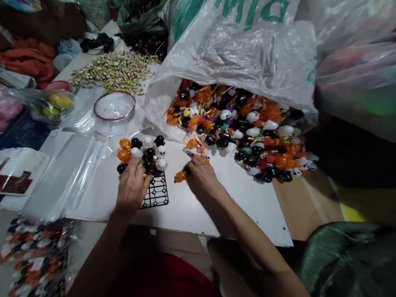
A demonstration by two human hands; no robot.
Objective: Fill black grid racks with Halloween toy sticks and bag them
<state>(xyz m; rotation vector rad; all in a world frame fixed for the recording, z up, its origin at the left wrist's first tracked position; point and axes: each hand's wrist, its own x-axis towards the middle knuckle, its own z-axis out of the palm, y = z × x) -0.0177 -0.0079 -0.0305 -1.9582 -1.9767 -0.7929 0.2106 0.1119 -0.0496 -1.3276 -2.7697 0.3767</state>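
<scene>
My left hand [131, 185] is over a black plastic grid [157, 193], its fingers bent in among the heads set in the far part. These are orange pumpkins [124, 155], white skulls [161, 163] and black round heads [149, 165]. Whatever its fingertips pinch is hidden. My right hand [201, 173] is closed at the near edge of a loose pile, with an orange pumpkin-headed piece [179, 176] sticking out to its left. A black bit shows by its fingers. Another striped stick [189, 152] lies just beyond them.
A large white sack [245, 50] spills mixed pumpkin and skull pieces [223, 119] onto the white table [202, 211]. Behind the grid are a red-rimmed bowl [114, 105] and a heap of small colourful sticks [114, 70]. Clear plastic bags [60, 176] lie left; filled packs [34, 264] sit lower left.
</scene>
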